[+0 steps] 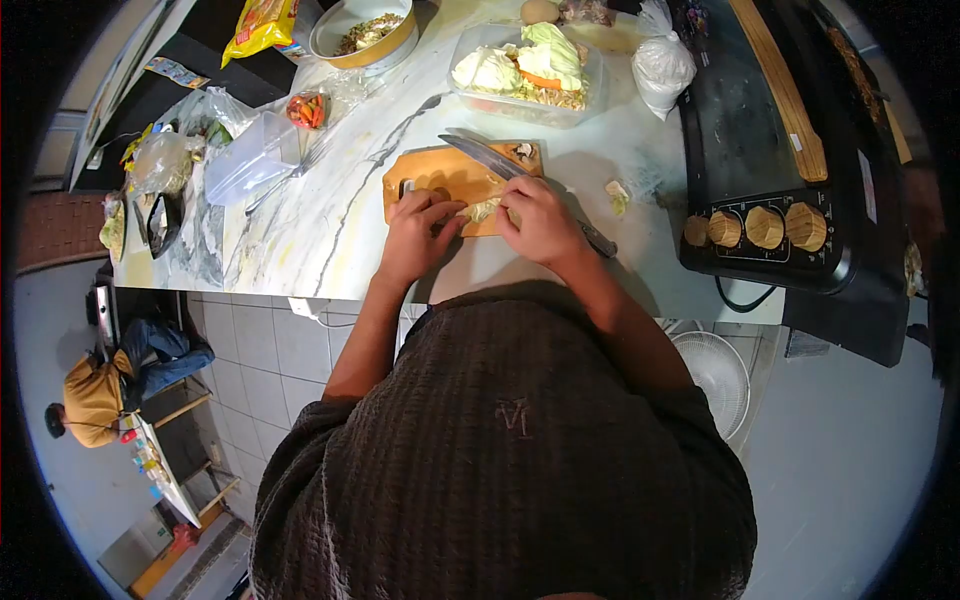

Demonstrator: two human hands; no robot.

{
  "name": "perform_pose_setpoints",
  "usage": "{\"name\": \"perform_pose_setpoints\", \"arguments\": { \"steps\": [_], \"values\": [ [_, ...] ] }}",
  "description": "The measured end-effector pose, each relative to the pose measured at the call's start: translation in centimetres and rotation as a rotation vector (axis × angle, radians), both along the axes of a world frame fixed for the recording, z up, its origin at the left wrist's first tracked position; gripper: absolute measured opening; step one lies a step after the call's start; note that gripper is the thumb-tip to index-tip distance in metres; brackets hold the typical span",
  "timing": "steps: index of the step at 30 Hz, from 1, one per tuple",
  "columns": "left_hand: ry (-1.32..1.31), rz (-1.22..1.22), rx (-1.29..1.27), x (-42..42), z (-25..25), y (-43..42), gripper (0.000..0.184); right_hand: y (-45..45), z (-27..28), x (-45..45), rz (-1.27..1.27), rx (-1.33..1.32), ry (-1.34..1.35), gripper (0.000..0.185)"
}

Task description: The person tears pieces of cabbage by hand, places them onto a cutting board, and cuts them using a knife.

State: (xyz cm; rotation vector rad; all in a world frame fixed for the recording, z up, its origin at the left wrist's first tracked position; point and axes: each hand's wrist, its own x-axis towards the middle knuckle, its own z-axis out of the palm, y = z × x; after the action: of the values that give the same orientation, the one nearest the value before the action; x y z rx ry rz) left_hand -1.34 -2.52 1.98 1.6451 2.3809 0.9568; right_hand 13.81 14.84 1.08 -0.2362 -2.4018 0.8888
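On the marble-patterned counter lies a wooden cutting board point(425, 167). Both hands are over its near edge. My left hand point(421, 228) has its fingers curled on the board, beside small pale pieces point(481, 210). My right hand point(538, 218) is bent in from the other side, its fingertips pressed at the same pale pieces. What exactly the fingertips hold is too small to tell. A knife point(481, 153) lies slantwise across the board, its handle passing beneath my right hand and showing beyond it. A small whitish bit point(524, 150) rests at the board's far right corner.
A plastic container of cabbage point(487, 70) stands beyond the board, with a bowl point(362, 54) to its left. An empty plastic box point(252, 160) and fork are left. A stove point(755, 262) and white bag point(663, 72) are right. Another person point(95, 398) sits far left.
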Motion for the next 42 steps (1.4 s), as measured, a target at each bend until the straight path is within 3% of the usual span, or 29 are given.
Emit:
{"name": "perform_pose_setpoints", "arguments": {
  "steps": [6,9,15,17,20,26,29,31,33,34,36,38,39,41,42],
  "values": [
    [-0.069,-0.037,0.008,0.1,0.8,0.4,0.019,0.4,0.7,-0.4,-0.013,-0.144,-0.156,0.010],
    [-0.177,0.010,-0.168,0.0,1.8,0.4,0.017,0.5,0.4,-0.5,-0.028,-0.120,-0.125,0.013],
    [-0.292,0.005,-0.082,0.1,2.6,0.8,0.017,0.8,1.2,-0.5,0.037,-0.113,-0.085,0.013],
    [-0.399,-0.008,0.082,0.4,2.7,1.2,0.021,0.7,1.4,-0.5,0.042,-0.134,-0.067,0.012],
    [-0.240,-0.104,0.018,0.1,3.8,1.2,0.028,0.7,2.0,-0.4,0.010,-0.115,-0.066,0.010],
    [-0.246,-0.160,0.004,0.0,4.1,1.2,0.029,1.3,2.8,0.2,0.106,-0.117,-0.121,0.011],
    [-0.325,-0.159,-0.024,0.2,4.3,1.2,0.029,1.1,3.6,0.4,0.111,-0.223,-0.228,0.010],
    [-0.312,-0.155,-0.031,0.1,4.2,1.3,0.028,0.7,4.8,0.4,0.068,-0.458,-0.248,0.009],
    [-0.298,-0.152,-0.038,0.1,4.2,1.4,0.026,0.6,4.2,0.3,0.069,-0.307,-0.120,0.013],
    [-0.341,-0.088,-0.046,0.1,4.2,1.5,0.027,0.6,3.8,0.2,0.071,-0.156,0.007,0.018],
    [-0.382,-0.026,-0.053,-0.2,4.0,1.6,0.028,0.9,3.1,0.1,0.084,-0.138,0.017,0.021],
    [-0.614,0.061,-0.087,-1.0,2.8,1.4,0.030,1.1,3.0,0.2,0.098,-0.118,0.027,0.024],
    [-0.614,0.061,-0.087,-1.1,2.3,1.5,0.030,1.0,3.1,0.4,0.067,-0.243,-0.038,0.023],
    [-1.068,-0.009,0.169,-1.1,1.8,1.7,0.031,0.7,3.2,0.6,0.037,-0.366,-0.103,0.021],
    [-1.068,-0.010,0.169,-1.1,1.9,1.8,0.031,0.6,3.3,0.6,0.019,-0.464,-0.135,0.020]
  ]
}}
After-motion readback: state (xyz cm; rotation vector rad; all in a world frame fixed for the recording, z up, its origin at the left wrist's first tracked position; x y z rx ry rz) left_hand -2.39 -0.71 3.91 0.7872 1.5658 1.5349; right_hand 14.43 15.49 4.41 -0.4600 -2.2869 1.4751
